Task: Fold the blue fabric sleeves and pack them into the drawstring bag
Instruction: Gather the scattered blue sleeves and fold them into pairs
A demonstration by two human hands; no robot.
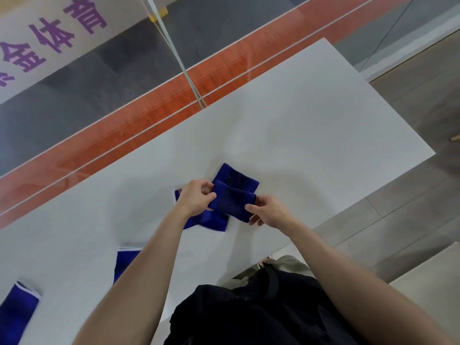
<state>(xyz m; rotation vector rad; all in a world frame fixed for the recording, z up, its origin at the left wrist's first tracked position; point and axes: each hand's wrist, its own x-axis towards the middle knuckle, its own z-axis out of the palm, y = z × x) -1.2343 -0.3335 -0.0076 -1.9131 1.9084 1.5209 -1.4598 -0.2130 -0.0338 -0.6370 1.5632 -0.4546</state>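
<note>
Both hands hold one blue fabric sleeve [232, 201], folded over, just above the white table [298, 115]. My left hand [195, 199] pinches its left end and my right hand [270, 212] pinches its right end. Under it lie more blue sleeves: one [245, 176] pokes out behind, another with a white hem [211, 224] lies flat in front. A further blue sleeve [124, 262] is partly hidden by my left forearm. Another one [16, 312] lies at the table's left edge of view. A black fabric mass [249, 314], possibly the bag, rests at my lap.
A glass wall [124, 70] runs along the table's far side, with an orange strip and purple lettering behind it. The table's right edge [388, 192] drops to a grey floor.
</note>
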